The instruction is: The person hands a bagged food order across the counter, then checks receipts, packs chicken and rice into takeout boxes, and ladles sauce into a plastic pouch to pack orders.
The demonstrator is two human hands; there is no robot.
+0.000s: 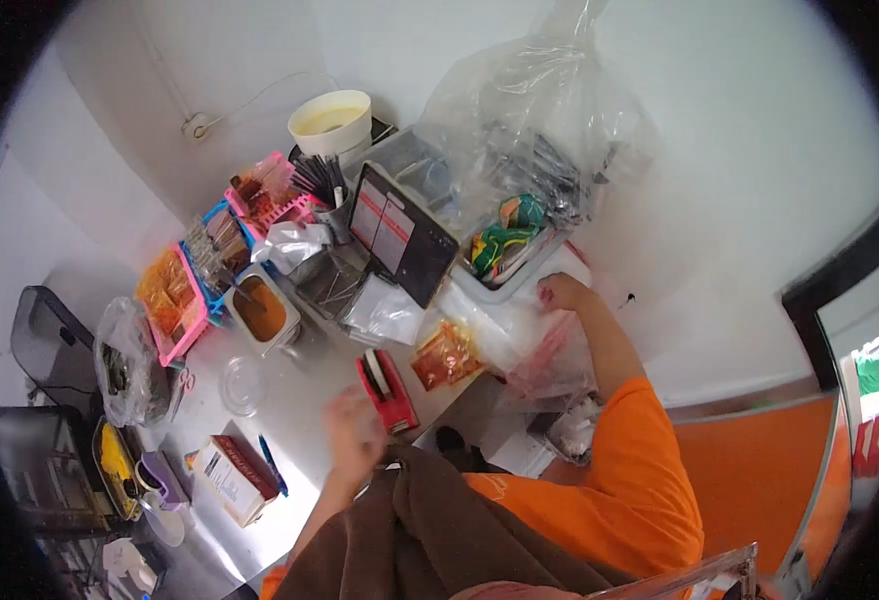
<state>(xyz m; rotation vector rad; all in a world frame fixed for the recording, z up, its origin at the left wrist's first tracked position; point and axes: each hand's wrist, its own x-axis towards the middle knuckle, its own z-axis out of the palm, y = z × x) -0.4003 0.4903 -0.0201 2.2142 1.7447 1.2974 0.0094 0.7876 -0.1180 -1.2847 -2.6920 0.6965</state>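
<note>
- Two bare hands are in view, set well apart: the left hand [356, 432] at the counter [304, 410] by its front edge, the right hand [562, 292] out past the packet, toward the wall [729, 170].
- The red tape dispenser [389, 392] is near the counter's front edge, just beside the left hand, on its right and slightly farther from the body; the left is clearly the nearer hand.
- Its long axis runs from the front edge in toward the tablet [399, 235], the near end roughly level with the left fingers.
- The left hand is blurred; I cannot tell whether its fingers are spread or pressed together, and nothing shows in it.
- The right fingers are curled at the upper end of a pink plastic bag [556, 365], beside the grey bin [519, 286]; whether they pinch the film cannot be told.
- A sealed packet [444, 356] with orange-red contents lies at the counter's front edge, between the dispenser and the pink bag.
- The counter is shiny metal. Beyond the dispenser, clear bags [384, 310] and a steel pan [287, 335] crowd toward the back edge; left of the left hand lie a blue pen [273, 466] and a carton [232, 480].
</note>
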